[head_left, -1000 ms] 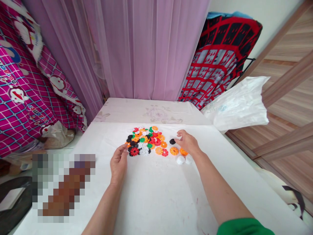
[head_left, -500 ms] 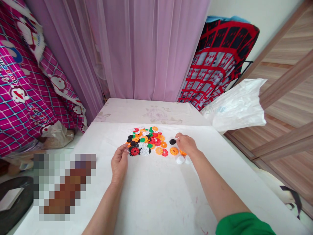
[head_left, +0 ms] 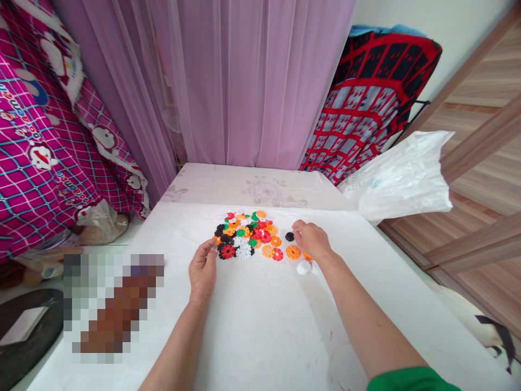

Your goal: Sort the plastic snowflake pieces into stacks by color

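A heap of notched plastic discs (head_left: 244, 234) in red, orange, green, black and white lies on the white-covered table. My left hand (head_left: 202, 269) is at the heap's left edge, fingers closed beside an orange disc; whether it grips a piece is too small to tell. Right of the heap, my right hand (head_left: 312, 239) is curled with fingertips together, and what they hold is hidden. Just left of those fingertips sits a black disc (head_left: 290, 237). An orange disc (head_left: 293, 252) and white discs (head_left: 303, 266) lie below, and another orange disc is partly covered by my right hand.
A white plastic bag (head_left: 402, 174) stands at the table's right rear. The purple curtain (head_left: 240, 81) hangs behind the table. On the left are a patterned pink cloth (head_left: 44, 130) and a blurred-out patch (head_left: 118, 309). A red-and-black cloth (head_left: 366, 103) is at the back right.
The whole view has shifted slightly, so things appear a little further right. Both hands keep nearly the same places beside the discs.
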A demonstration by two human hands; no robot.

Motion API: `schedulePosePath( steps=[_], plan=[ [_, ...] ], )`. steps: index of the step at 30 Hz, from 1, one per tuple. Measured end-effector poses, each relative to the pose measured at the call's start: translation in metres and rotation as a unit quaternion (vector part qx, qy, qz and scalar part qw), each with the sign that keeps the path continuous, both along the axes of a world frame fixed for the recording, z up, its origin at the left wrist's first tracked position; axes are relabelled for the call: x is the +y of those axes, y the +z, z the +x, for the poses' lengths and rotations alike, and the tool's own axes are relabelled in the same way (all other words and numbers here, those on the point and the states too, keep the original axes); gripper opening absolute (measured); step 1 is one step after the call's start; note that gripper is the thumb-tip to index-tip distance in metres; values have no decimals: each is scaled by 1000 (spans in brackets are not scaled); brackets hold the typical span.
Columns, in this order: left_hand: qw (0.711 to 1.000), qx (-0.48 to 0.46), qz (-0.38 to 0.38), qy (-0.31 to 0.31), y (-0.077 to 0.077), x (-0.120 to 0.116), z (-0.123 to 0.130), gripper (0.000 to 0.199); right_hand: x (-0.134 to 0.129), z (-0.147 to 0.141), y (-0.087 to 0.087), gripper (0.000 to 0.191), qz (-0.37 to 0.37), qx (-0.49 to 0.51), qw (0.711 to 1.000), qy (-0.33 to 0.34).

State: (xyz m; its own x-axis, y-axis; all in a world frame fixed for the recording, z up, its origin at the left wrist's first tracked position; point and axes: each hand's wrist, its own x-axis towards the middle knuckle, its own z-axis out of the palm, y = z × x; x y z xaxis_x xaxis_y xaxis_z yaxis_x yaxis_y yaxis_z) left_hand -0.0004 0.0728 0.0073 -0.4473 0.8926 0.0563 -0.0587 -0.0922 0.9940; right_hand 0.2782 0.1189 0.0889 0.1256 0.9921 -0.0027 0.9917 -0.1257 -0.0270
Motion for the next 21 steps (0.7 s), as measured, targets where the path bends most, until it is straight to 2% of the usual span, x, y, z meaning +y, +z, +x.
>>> schedulePosePath(
  steps=[4, 7, 10, 14, 17, 21],
  plan=[
    [1000, -8, -2, 1, 2, 0, 1, 35, -7, -32, 2, 25, 12, 48, 993, 104],
    [1000, -18, 2, 3, 3, 1, 1, 35, -11, -60, -3, 24, -2, 99, 980, 173],
    [1000, -13, 6, 5, 3, 1, 1, 34, -15, -80, -16, 23, 6, 144, 969, 200],
    [1000, -3, 11, 0, 1, 0, 1, 34, -27, -98, -37, 21, 60, 193, 948, 247],
    [1000, -4, 13, -3, 0, 0, 0, 34, -38, -104, -48, 23, 93, 197, 937, 274],
    [1000, -6, 16, -7, 0, 0, 0, 33, -55, -103, -55, 19, 121, 195, 936, 267]
  ],
)
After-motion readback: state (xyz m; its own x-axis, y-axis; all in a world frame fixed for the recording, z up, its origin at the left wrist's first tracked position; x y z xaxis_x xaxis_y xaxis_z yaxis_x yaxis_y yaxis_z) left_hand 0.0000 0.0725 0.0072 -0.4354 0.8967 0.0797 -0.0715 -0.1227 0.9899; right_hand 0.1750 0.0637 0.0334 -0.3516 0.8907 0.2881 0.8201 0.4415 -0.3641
